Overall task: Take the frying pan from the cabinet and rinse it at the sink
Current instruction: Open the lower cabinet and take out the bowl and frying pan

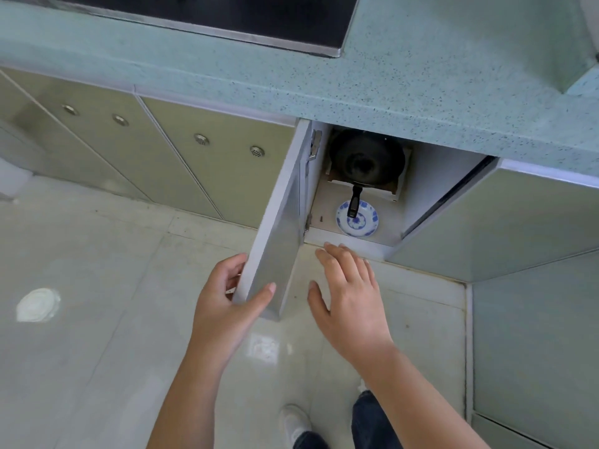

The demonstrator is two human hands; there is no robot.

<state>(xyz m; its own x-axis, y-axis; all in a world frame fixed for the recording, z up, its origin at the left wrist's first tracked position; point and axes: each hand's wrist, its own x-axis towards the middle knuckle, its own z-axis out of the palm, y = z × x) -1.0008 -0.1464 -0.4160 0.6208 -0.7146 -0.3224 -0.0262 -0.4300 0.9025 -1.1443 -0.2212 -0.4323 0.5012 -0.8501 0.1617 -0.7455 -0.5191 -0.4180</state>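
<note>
A black frying pan [368, 158] sits on a low box inside the open cabinet [418, 186] under the counter. Its black handle [354, 202] points toward me and hangs over a blue-and-white plate [369, 222] on the cabinet floor. My left hand [227, 306] grips the outer edge of the cabinet door [275, 234], which stands swung out toward me. In front of the cabinet opening, my right hand [350, 296] hovers with fingers spread and nothing in it, a short way from the plate and handle. No sink is in view.
A speckled green countertop [421, 85] runs above, with a black cooktop [227, 17] set into it. Closed cabinet doors [162, 147] stretch to the left and another door [505, 222] stands to the right. Pale floor tiles lie below, with my shoe [295, 422] at the bottom.
</note>
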